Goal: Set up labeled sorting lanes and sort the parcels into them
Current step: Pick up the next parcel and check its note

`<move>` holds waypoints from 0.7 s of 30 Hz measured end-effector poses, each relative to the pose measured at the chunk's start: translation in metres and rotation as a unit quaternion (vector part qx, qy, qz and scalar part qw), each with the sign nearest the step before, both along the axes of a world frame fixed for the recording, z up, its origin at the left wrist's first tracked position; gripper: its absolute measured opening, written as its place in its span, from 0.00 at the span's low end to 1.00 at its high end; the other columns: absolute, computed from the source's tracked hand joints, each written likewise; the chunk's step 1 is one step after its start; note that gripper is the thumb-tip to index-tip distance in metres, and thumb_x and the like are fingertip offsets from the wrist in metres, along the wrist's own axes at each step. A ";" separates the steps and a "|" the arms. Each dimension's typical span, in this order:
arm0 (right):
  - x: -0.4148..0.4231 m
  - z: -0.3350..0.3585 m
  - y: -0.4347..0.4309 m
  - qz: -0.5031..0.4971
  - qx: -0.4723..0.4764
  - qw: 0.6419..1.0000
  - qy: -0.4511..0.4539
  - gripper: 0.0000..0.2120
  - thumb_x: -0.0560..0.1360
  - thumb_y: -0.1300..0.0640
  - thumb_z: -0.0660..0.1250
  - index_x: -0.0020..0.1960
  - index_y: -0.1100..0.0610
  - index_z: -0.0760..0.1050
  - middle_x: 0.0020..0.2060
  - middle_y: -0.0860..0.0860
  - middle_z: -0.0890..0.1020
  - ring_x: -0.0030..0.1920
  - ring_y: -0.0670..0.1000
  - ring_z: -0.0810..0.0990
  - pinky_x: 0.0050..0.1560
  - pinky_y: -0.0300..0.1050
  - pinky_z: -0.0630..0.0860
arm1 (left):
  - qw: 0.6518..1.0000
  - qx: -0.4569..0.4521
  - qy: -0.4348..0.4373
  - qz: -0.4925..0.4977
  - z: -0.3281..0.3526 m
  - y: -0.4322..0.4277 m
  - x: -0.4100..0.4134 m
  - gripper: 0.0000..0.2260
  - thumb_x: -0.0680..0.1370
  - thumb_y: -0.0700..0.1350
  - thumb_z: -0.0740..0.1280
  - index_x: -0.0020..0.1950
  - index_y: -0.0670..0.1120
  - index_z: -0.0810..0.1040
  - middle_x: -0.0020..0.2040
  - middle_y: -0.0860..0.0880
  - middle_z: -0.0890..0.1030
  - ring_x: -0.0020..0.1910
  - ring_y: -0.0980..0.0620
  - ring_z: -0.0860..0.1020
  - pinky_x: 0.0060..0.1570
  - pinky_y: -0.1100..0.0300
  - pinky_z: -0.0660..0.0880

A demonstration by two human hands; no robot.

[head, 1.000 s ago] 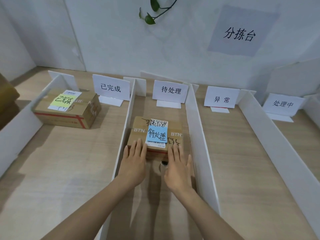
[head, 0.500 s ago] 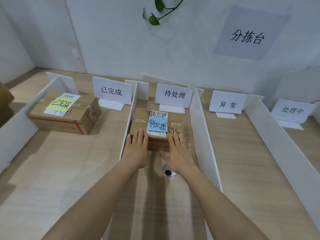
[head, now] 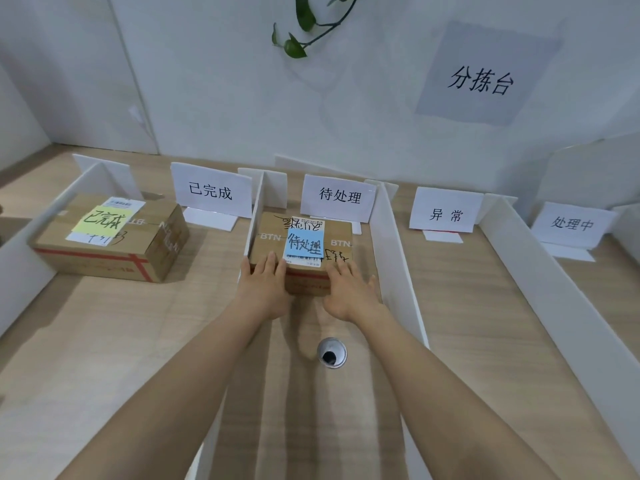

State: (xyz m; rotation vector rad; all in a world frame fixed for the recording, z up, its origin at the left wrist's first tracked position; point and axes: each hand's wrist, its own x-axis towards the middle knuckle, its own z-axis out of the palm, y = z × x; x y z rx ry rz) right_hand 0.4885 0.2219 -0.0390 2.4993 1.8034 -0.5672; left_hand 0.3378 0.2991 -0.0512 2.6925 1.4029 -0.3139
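Two cardboard parcels (head: 114,251) lie on the desk (head: 138,341), one bearing a yellow note (head: 104,221) and one a blue note (head: 304,242). Four label cards (head: 211,190) stand behind them. Four white dividers (head: 394,258) show plainly. There is one wall sign (head: 481,77) and one cable hole (head: 331,353). Two hands are in view, the left hand (head: 265,289) and the right hand (head: 349,292).

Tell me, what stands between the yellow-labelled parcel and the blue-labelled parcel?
In the head view, an upright white divider panel separates the yellow-labelled parcel from the blue-labelled parcel.

A pale wall (head: 207,81) with a hanging green vine (head: 295,49) backs the wooden tabletop (head: 485,341)
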 end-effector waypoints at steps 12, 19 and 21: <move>-0.031 0.080 -0.053 -0.127 0.250 0.939 0.199 0.14 0.77 0.58 0.58 0.61 0.54 0.74 0.54 0.48 0.77 0.54 0.51 0.75 0.48 0.44 0.72 | 0.961 0.006 -0.270 0.059 0.079 -0.049 -0.044 0.18 0.82 0.47 0.52 0.70 0.44 0.65 0.70 0.46 0.68 0.70 0.46 0.65 0.68 0.45 0.56; -0.071 0.149 -0.094 -0.161 0.327 0.899 0.241 0.17 0.80 0.55 0.58 0.68 0.56 0.70 0.66 0.51 0.74 0.64 0.51 0.72 0.55 0.38 0.66 | 0.930 0.010 -0.363 0.060 0.149 -0.086 -0.087 0.18 0.82 0.47 0.55 0.69 0.40 0.67 0.68 0.41 0.70 0.68 0.42 0.67 0.65 0.49 0.63; -0.085 0.166 -0.105 -0.163 0.345 0.890 0.248 0.18 0.80 0.55 0.58 0.69 0.55 0.70 0.68 0.50 0.73 0.67 0.50 0.71 0.59 0.39 0.66 | 0.924 0.019 -0.376 0.059 0.168 -0.098 -0.100 0.18 0.82 0.47 0.55 0.69 0.40 0.67 0.69 0.41 0.69 0.68 0.42 0.67 0.65 0.50 0.63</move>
